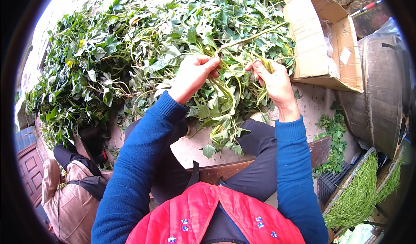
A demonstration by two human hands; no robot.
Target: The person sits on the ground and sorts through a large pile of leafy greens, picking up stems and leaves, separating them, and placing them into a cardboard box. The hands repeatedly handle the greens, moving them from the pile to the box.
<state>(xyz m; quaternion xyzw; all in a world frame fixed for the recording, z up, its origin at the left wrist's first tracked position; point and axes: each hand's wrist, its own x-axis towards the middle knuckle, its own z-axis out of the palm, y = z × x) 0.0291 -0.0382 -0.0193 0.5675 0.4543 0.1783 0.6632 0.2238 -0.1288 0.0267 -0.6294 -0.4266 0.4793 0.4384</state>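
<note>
My left hand (193,75) and my right hand (273,80) are raised in front of me, each with fingers closed on the green stems of a leafy vine bunch (223,109) that hangs down between them over my knees. A long stem (255,36) runs up and right from my left fingers. Behind the hands lies a big heap of the same leafy green vines (130,49). My sleeves are blue, over a red vest.
An open cardboard box (323,40) lies tipped at the upper right. A round grey drum (381,92) stands right of it. Trays of thin green stems (359,192) sit at the lower right. Another seated person (71,192) is at the lower left.
</note>
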